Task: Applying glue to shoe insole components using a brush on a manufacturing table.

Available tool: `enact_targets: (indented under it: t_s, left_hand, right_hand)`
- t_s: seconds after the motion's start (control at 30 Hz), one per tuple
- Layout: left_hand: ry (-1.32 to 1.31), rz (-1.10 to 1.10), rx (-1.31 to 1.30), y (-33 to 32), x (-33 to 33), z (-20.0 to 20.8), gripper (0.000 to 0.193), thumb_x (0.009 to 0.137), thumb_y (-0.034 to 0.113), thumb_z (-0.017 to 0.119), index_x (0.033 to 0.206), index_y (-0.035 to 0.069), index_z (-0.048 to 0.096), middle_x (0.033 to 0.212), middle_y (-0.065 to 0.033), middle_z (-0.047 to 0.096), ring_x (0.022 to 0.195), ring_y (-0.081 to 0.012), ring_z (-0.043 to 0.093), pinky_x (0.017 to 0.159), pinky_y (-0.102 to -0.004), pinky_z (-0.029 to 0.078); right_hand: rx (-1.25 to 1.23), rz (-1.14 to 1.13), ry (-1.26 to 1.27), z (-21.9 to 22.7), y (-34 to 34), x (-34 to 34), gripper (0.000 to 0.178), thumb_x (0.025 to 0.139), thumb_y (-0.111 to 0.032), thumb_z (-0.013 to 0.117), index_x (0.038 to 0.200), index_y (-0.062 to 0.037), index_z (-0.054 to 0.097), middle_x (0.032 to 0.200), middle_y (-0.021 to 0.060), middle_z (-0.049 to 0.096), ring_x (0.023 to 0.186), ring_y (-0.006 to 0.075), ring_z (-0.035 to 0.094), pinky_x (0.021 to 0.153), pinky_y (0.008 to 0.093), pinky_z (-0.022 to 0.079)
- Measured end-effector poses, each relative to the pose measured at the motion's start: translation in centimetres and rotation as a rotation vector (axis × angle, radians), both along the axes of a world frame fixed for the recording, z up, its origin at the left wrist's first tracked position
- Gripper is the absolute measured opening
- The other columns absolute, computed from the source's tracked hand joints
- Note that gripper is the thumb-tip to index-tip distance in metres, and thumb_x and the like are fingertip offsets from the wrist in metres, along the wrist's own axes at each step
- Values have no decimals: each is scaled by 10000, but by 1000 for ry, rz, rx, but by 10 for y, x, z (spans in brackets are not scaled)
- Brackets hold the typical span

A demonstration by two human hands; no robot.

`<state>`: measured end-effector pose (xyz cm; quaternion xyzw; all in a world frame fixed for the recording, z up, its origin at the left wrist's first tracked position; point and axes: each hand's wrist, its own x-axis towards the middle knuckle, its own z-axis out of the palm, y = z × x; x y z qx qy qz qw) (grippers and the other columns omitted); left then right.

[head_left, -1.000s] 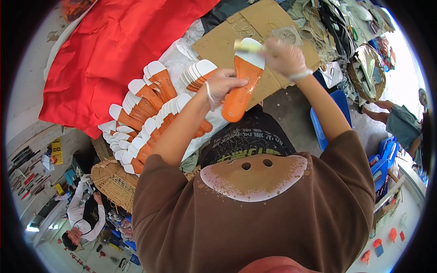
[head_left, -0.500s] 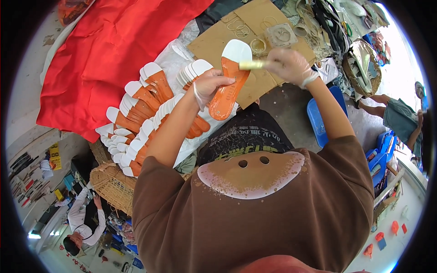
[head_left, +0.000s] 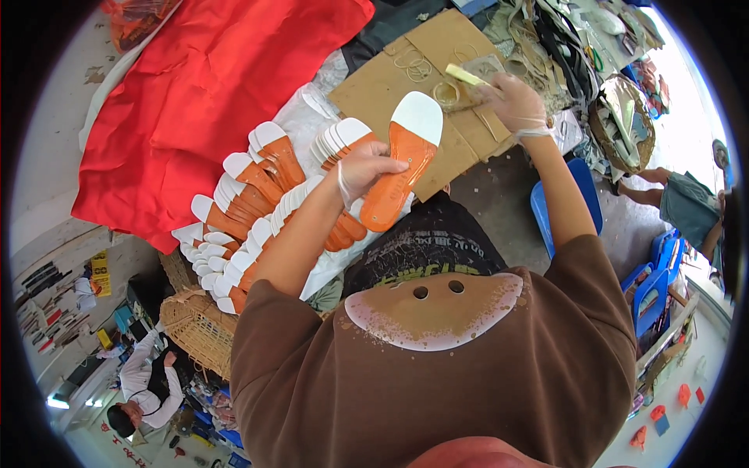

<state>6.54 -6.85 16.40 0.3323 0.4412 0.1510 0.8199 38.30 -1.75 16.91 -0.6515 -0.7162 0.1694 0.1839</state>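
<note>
My left hand [head_left: 365, 170], in a clear glove, grips a shoe insole [head_left: 399, 165] by its edge, thumb on top. Its toe end is white; the orange rest looks wet and shiny. Out to the right, my gloved right hand [head_left: 515, 105] is closed round a brush with a pale yellowish end [head_left: 466, 75]. That end hovers over or touches the area by a small round container [head_left: 446, 94]; I cannot tell which. Beyond my left forearm, fanned rows of similar orange-and-white insoles [head_left: 253, 191] lie overlapping on white plastic sheeting [head_left: 304, 109].
Brown cardboard [head_left: 374, 86] with rubber bands on it lies ahead. Red cloth [head_left: 211, 101] covers the far left. A blue stool [head_left: 581, 199] stands at right, near a round basket [head_left: 622, 125] of scraps. A wicker basket [head_left: 199, 327] is at left. Two other people are in the background.
The brush has moved off the insole, rightward and up to the container area, with my right hand. The insole stays in my left hand, a little lower in view.
</note>
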Motion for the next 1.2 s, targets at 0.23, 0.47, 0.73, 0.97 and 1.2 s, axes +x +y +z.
enact_targets:
  t_s: [0.23, 0.47, 0.73, 0.97, 1.2]
  left_hand:
    - [1206, -280, 1560, 12, -23, -22, 39, 754, 89, 612, 757, 72, 577, 750, -90, 608, 694, -245, 659, 564, -355, 532]
    - [1448, -467, 1780, 26, -43, -30, 52, 763, 107, 592, 774, 129, 547, 741, -42, 555, 645, -199, 608, 499, -325, 507]
    - [1233, -326, 2034, 29, -86, -11, 92, 710, 121, 623, 765, 116, 549, 724, -21, 521, 634, -161, 573, 491, -287, 481]
    - [1248, -263, 2190, 23, -104, 22, 128, 697, 96, 657, 769, 106, 552, 707, -10, 503, 627, -144, 557, 470, -269, 451]
    - [1086, -125, 2284, 16, -94, 50, 163, 664, 72, 663, 810, 81, 590, 703, -2, 481, 618, -135, 559, 461, -272, 449]
  right_hand:
    - [-227, -161, 513, 20, -32, -50, 287, 894, -310, 673, 899, -23, 655, 725, 34, 601, 674, 86, 508, 621, 283, 432]
    - [-166, 177, 141, 23, -65, -120, 337, 905, -403, 584, 842, -72, 589, 842, 165, 627, 793, 388, 616, 670, 487, 482]
    - [-232, 88, 155, 7, -52, -81, 329, 890, -384, 616, 822, -62, 618, 799, 162, 631, 760, 364, 613, 664, 449, 470]
    - [-91, 106, 438, 53, -82, -88, 246, 863, -292, 675, 814, -55, 630, 766, 128, 625, 722, 330, 623, 623, 400, 475]
    - [-48, 285, 459, 54, -77, -84, 170, 837, -186, 693, 792, -31, 641, 722, 120, 604, 638, 268, 589, 574, 351, 439]
